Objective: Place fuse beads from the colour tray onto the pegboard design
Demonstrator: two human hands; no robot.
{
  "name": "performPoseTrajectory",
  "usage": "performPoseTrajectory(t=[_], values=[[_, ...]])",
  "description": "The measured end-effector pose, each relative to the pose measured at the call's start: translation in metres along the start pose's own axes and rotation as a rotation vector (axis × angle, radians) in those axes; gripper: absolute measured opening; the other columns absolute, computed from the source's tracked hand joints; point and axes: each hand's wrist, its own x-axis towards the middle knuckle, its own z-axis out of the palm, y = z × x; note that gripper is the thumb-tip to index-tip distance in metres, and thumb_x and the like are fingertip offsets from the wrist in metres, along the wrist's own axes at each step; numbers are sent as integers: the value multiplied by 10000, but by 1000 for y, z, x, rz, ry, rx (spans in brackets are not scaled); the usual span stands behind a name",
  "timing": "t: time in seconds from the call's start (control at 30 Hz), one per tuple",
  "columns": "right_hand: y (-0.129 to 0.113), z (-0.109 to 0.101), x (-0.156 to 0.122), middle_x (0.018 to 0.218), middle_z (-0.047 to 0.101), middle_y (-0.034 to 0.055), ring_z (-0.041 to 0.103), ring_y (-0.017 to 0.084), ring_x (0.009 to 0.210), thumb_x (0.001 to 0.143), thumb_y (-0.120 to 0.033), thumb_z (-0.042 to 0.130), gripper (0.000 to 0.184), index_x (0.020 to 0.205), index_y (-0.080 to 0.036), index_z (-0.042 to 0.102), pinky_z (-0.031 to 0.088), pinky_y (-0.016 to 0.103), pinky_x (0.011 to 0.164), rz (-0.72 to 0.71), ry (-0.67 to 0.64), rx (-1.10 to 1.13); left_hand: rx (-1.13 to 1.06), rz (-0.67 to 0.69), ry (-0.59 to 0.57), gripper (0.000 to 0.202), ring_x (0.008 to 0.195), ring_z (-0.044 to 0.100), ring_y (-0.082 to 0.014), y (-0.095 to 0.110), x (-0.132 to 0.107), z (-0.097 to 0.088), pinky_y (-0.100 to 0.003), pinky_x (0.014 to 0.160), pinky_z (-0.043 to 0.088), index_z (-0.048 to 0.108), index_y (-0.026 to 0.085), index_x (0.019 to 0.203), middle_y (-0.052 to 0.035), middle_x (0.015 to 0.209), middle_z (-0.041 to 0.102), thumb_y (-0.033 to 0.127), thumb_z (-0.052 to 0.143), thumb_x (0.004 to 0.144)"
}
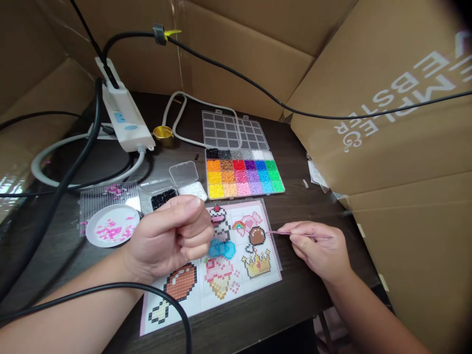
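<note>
My left hand (173,236) is curled into a loose fist above the left part of a clear pegboard (275,246) that lies on a printed pattern sheet (217,275); what its fingers hold, if anything, is hidden. My right hand (319,248) pinches thin tweezers (291,234) whose tip points left at a brown bead shape (257,236) on the board. A blue bead bow (223,250) lies just right of my left fist.
A bead organiser (243,174) with many coloured compartments stands open behind the sheet. Small boxes of black beads (163,198) and white beads (192,189), a white plate (112,225) with pink beads, a power strip (123,113), cables and cardboard walls (405,123) surround the dark table.
</note>
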Motion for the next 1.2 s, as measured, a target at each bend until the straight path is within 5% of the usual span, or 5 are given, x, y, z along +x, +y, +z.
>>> performPoseTrajectory(t=[0.5, 1.2], values=[[-8, 1, 3, 870, 788, 105, 447, 59, 377, 826, -210, 709, 112, 731, -191, 765, 374, 223, 342, -52, -49, -82, -7, 29, -114, 546, 434, 170, -40, -2, 1, 0, -158, 396, 185, 212, 177, 556, 70, 515, 171, 309, 655, 847], [-10, 1, 5, 866, 789, 91, 478, 63, 388, 803, -172, 724, 96, 721, -202, 764, 391, 220, 348, -35, -56, -66, 13, 16, -91, 538, 446, 174, -42, -3, 1, 0, -152, 413, 205, 223, 175, 556, 68, 518, 177, 312, 652, 849]])
